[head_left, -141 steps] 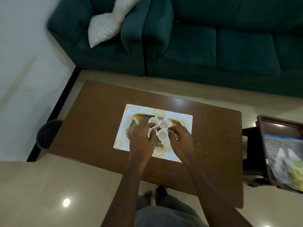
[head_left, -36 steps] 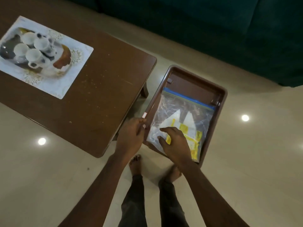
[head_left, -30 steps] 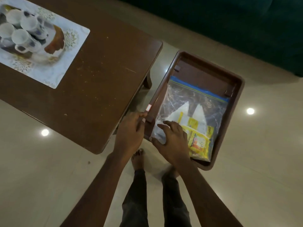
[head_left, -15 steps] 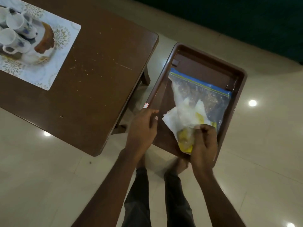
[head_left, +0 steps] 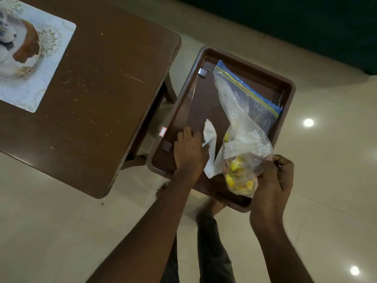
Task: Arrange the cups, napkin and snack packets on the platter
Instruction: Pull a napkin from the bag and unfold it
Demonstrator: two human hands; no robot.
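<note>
A clear zip bag (head_left: 242, 127) with yellow snack packets (head_left: 237, 174) inside is lifted at its near end over a brown tray (head_left: 285, 92). My right hand (head_left: 271, 180) is shut on the bag's bottom corner. A white napkin (head_left: 211, 148) sticks out beside the bag, and my left hand (head_left: 188, 150) pinches it inside the tray. The platter (head_left: 28, 48) with white cups sits on a patterned mat (head_left: 47, 64) at the far left, partly cut off.
The brown wooden table (head_left: 102, 94) fills the left side, its corner next to the tray. The tray rests on a low stand over glossy tiled floor (head_left: 326, 160). A dark green sofa (head_left: 306, 21) runs along the top. My feet are below the tray.
I turned from the platter to the tray. My right hand gripped the bag and lifted its near end; my left hand left the tray rim and took hold of the napkin.
</note>
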